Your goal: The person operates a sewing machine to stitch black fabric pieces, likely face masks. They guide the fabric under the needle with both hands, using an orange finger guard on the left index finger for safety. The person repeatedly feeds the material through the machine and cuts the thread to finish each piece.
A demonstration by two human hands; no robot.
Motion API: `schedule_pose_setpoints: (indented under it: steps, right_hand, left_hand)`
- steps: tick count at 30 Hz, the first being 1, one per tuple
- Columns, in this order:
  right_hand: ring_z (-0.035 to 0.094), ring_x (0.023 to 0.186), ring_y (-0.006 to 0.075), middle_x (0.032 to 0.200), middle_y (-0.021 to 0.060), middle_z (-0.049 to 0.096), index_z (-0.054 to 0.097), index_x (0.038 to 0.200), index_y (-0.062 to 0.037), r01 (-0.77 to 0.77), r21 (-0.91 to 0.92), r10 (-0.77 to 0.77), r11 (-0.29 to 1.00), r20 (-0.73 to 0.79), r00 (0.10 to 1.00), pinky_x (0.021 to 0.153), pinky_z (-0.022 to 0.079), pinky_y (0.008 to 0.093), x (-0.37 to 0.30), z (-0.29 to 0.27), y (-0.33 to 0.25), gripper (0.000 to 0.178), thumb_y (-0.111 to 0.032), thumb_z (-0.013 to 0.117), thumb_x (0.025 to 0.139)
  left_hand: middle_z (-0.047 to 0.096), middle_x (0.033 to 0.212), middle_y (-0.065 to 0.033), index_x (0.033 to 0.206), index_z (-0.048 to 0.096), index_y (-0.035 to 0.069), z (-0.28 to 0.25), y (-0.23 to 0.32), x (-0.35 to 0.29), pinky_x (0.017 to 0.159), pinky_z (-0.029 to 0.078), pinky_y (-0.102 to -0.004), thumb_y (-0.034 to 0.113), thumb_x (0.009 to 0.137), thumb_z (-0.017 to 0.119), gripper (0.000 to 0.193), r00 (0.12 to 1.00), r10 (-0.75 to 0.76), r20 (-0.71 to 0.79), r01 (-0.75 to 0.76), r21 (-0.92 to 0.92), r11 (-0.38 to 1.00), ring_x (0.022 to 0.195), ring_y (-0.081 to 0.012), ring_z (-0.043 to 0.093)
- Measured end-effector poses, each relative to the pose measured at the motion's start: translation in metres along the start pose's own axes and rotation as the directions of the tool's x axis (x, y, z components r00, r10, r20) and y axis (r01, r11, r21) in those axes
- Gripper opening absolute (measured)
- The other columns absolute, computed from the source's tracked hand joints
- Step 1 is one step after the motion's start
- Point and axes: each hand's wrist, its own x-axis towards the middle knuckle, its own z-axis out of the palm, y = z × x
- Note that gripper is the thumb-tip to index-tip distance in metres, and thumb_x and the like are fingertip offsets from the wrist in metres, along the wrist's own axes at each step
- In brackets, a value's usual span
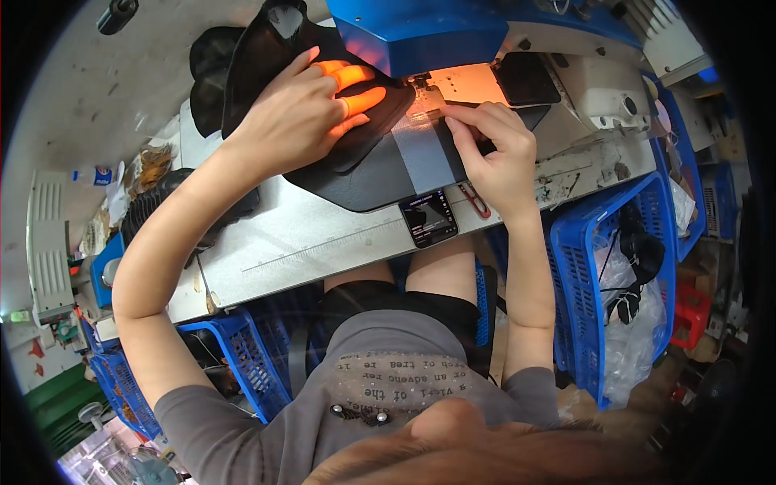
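Currently on the work table [311,252]: one black leather-like workpiece [352,186], lying under the working end of a sewing machine [420,39] with a blue head.

Item: grey strip [428,166], running across the workpiece from its near edge up toward the stitching area [419,81], which is lit orange.

Item: left hand [311,105], palm down on the black material to the left of the machine; fingers somewhat spread, bright orange on several of them, pressing from above and closed on nothing visible.

Item: right hand [497,144], at the upper end of the grey strip; thumb and forefinger brought together, the other fingers curled. Whether they pinch an edge or merely rest there cannot be told.

Adjacent: phone [429,218], screen lit, just beside the workpiece's near edge; red-handled snips [474,202] to the right of it; further black pieces [212,77] at the upper left.

Risks, by judgement: the strip could skew if the two hands pull unevenly; the layers beneath the left hand could ruck or slide if its pressure slackens; the right fingertips, near the stitching area, could be caught if they stray inward; the phone could be nudged if the workpiece swings.
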Motion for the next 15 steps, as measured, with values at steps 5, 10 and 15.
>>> schedule_pose_setpoints:
  steps: [5,10,15]
  right_hand:
    - [0.055,0.060,0.0196,0.064,0.0037,0.061,0.075,0.085,-0.0079,0.002,0.003,-0.002,1.000,-0.007,1.000,0.062,0.042,0.0315,-0.0002,0.0005,-0.0019,0.009,-0.005,0.072,0.078]
    - [0.055,0.059,0.0195,0.063,0.0038,0.061,0.075,0.085,-0.0077,0.034,-0.013,-0.034,0.999,-0.010,0.999,0.062,0.042,0.0315,-0.0002,0.0009,0.0005,0.008,-0.006,0.072,0.078]
    - [0.056,0.060,0.0201,0.064,0.0039,0.061,0.075,0.085,-0.0077,0.041,-0.004,-0.042,0.999,-0.013,0.999,0.062,0.043,0.0315,-0.0011,0.0012,0.0017,0.008,-0.006,0.072,0.078]
  left_hand:
    - [0.065,0.115,-0.0087,0.124,0.067,0.012,-0.0006,0.0041,0.0013,0.095,0.044,-0.0383,0.023,0.089,0.065,0.037,0.997,-0.059,0.040,0.058,0.006,0.998,0.097,-0.0255,0.059]
    - [0.065,0.115,-0.0090,0.124,0.067,0.012,-0.0029,0.0074,0.0020,0.093,0.043,-0.0357,0.023,0.088,0.066,0.038,0.992,-0.087,0.095,0.085,0.025,0.996,0.097,-0.0248,0.059]
    - [0.065,0.110,-0.0105,0.125,0.066,0.012,-0.0036,0.0075,0.0027,0.090,0.043,-0.0364,0.023,0.089,0.065,0.038,0.990,-0.098,0.099,0.096,0.021,0.995,0.092,-0.0255,0.059]
